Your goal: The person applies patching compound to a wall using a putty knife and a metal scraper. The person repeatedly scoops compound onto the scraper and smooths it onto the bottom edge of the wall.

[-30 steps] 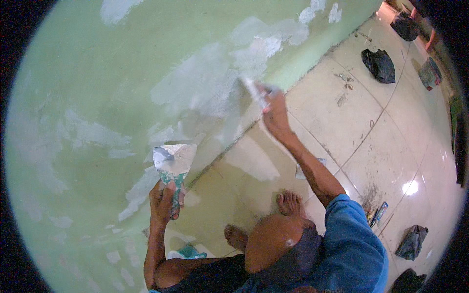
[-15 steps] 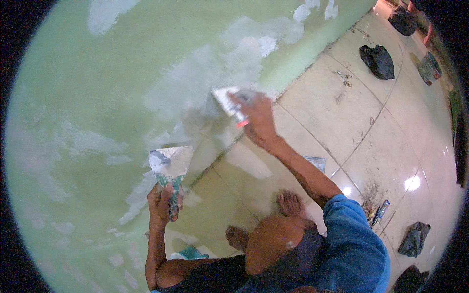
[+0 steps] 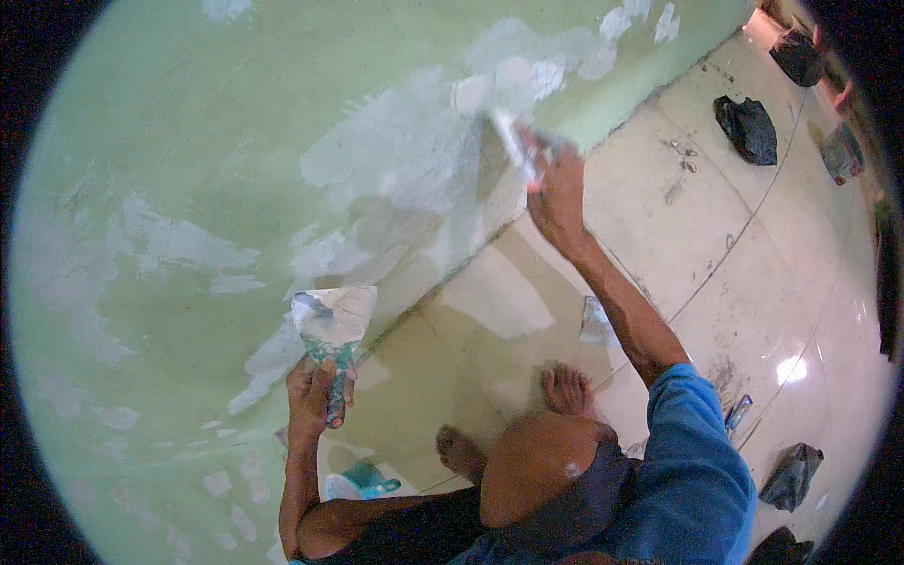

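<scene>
My left hand [image 3: 318,391] is closed round the green handle of a putty knife [image 3: 334,320], blade up, with white and grey filler on its wide blade. My right hand [image 3: 557,184] grips a wide, pale scraper [image 3: 513,141], blurred by motion, close to the wall. Whether its edge touches the wall I cannot tell. The pale green wall [image 3: 188,339] carries uneven whitish patches of filler [image 3: 405,141], the largest one just left of the scraper.
Large pale tiles [image 3: 678,245] make up the floor along the wall. A teal tub [image 3: 363,480] stands by my left leg. Black plastic bags [image 3: 747,129] lie at the right, with a blue-handled tool [image 3: 739,412] nearer me. A flat greyish sheet [image 3: 599,322] lies below my right forearm.
My right hand has moved up and to the right along the wall with the scraper, whose blade has turned more edge-on. My left hand holds the putty knife nearly still. The view has shifted slightly.
</scene>
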Demonstrator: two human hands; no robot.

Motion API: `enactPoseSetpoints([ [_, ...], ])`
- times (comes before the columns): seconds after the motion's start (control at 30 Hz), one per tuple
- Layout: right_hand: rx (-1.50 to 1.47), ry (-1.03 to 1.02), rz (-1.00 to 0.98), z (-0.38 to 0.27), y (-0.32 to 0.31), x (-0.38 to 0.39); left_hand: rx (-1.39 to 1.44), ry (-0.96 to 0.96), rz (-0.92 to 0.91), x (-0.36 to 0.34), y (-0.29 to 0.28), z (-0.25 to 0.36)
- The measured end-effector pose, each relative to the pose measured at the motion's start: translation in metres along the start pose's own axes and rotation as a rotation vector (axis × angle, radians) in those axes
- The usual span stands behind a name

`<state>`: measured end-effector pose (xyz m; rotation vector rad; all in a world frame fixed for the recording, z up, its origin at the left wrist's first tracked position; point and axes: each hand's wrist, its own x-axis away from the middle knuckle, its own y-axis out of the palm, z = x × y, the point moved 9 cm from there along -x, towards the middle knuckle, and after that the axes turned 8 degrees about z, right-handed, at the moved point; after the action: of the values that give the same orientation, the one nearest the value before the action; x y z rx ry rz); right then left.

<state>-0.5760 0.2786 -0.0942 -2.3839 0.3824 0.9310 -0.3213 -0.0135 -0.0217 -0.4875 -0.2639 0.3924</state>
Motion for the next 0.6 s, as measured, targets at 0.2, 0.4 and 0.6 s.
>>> enactPoseSetpoints([
  [0.2,-0.040,-0.016,0.137,-0.075,-0.006,-0.029,0.030,0.041,0.083,-0.001,0.005,0.006],
  [0.4,0.076,-0.262,-0.054,-0.086,-0.003,0.016,-0.006,-0.015,0.051,0.001,0.003,0.002],
  [0.6,0.110,-0.403,0.194,-0.059,-0.014,-0.048,0.024,-0.004,0.043,0.001,-0.003,-0.003],
])
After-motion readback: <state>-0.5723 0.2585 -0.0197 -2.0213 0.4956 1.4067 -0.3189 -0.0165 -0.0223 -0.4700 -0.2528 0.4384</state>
